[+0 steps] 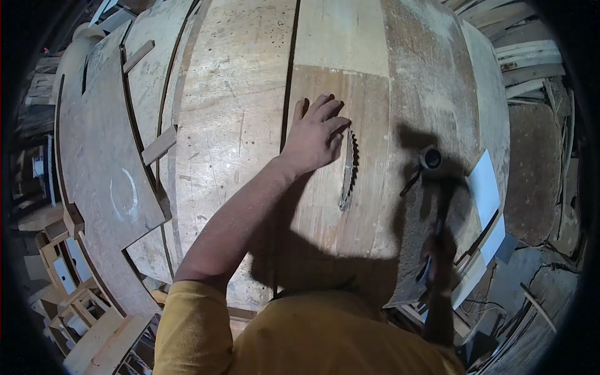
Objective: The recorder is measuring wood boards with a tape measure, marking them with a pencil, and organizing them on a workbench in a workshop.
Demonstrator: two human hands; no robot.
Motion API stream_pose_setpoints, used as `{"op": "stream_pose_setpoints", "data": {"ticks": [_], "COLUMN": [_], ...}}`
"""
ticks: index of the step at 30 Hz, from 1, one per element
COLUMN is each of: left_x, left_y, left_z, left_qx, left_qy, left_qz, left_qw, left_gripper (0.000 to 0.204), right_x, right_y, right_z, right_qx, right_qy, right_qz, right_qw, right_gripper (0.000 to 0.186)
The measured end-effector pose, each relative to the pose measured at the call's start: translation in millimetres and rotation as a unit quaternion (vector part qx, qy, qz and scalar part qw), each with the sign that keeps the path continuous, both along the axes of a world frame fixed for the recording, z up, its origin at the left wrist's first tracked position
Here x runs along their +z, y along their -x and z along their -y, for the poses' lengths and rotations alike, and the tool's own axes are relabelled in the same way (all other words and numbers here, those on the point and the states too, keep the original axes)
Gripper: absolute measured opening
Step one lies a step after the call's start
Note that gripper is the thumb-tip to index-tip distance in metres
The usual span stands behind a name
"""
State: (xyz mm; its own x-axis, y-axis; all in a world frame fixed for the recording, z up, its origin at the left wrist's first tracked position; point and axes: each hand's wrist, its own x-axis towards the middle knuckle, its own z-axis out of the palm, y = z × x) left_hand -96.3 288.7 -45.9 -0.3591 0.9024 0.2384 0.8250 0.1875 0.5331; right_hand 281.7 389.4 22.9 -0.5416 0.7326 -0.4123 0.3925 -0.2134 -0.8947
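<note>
My left hand rests on the wooden table top with its fingers stretched out and spread. Close by on its right, a toothed saw blade stands up through a slit in a wooden panel of the table. Over the table's right side, my right hand is wrapped round the handle of a hammer. The round face of its head points up toward me, apart from the blade. Motion and shadow blur this hand and part of the hammer.
A large thin board lies along the table's left side, with small wood strips beside it. White sheets lie at the right edge. Stacked timber and offcuts crowd the far right; wooden frames stand at lower left.
</note>
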Motion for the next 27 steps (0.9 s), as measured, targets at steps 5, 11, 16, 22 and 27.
{"op": "stream_pose_setpoints", "data": {"ticks": [5,11,16,22,27], "left_x": [-13.5,-16.6,-7.2,7.1,4.8], "left_y": [-14.4,-19.1,-30.7,-58.6,-84.1], "left_z": [-9.0,-3.7,13.6,60.6,88.5], "left_qx": [0.010,0.028,0.003,-0.059,-0.058], "left_qy": [0.037,0.020,-0.016,0.032,0.068], "left_qz": [0.032,0.083,0.138,0.068,0.058], "left_qw": [0.999,0.996,0.990,0.995,0.994], "left_gripper": [0.029,0.027,0.029,0.035,0.033], "right_x": [-27.6,-86.1,-101.1,-24.0,-21.1], "right_y": [-91.9,-162.2,-185.5,-134.5,-4.5], "right_z": [60.5,57.3,60.2,9.0,-62.8], "right_qx": [-0.046,0.098,0.093,0.406,0.204], "right_qy": [0.067,-0.139,-0.026,-0.244,-0.445], "right_qz": [0.043,0.066,0.198,0.478,0.238], "right_qw": [0.996,0.983,0.975,0.740,0.839], "right_gripper": [0.042,0.049,0.046,0.029,0.043]}}
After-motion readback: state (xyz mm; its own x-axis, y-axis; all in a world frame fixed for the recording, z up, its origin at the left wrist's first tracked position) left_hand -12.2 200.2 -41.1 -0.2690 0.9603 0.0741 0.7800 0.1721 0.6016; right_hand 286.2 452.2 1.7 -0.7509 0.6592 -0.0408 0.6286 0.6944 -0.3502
